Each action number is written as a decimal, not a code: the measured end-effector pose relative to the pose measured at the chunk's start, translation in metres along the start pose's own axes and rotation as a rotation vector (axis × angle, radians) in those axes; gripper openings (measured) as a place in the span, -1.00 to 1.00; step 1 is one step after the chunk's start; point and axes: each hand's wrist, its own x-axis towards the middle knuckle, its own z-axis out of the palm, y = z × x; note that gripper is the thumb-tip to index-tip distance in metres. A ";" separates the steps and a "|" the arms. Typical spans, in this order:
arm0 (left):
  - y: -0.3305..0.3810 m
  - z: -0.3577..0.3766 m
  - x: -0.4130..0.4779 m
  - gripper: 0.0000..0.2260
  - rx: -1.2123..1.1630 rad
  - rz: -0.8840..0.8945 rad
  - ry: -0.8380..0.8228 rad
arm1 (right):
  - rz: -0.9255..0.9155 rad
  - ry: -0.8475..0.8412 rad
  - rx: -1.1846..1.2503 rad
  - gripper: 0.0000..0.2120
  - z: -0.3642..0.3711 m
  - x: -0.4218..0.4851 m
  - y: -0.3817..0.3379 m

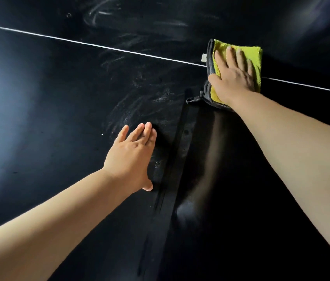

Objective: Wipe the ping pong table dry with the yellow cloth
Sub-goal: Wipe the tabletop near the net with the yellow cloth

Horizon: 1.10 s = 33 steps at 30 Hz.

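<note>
The dark ping pong table (48, 110) fills the view, crossed by a thin white line (99, 46). A folded yellow cloth (256, 57) with a grey underside lies on the line at the upper right. My right hand (233, 76) presses flat on the cloth with straight fingers. Resting flat on the bare table surface at the centre is my left hand (133, 155), fingers straight, holding nothing. Pale wet smears (150, 102) show on the surface between the hands and further back.
A dark seam strip (172, 165) runs from the cloth down toward the bottom of the view, just right of my left hand. A small white tag (204, 57) sticks out at the cloth's left edge.
</note>
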 end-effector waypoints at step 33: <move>-0.015 0.095 -0.207 -0.41 -0.083 -0.061 0.343 | -0.502 -0.036 -0.208 -0.30 0.066 -0.437 -0.110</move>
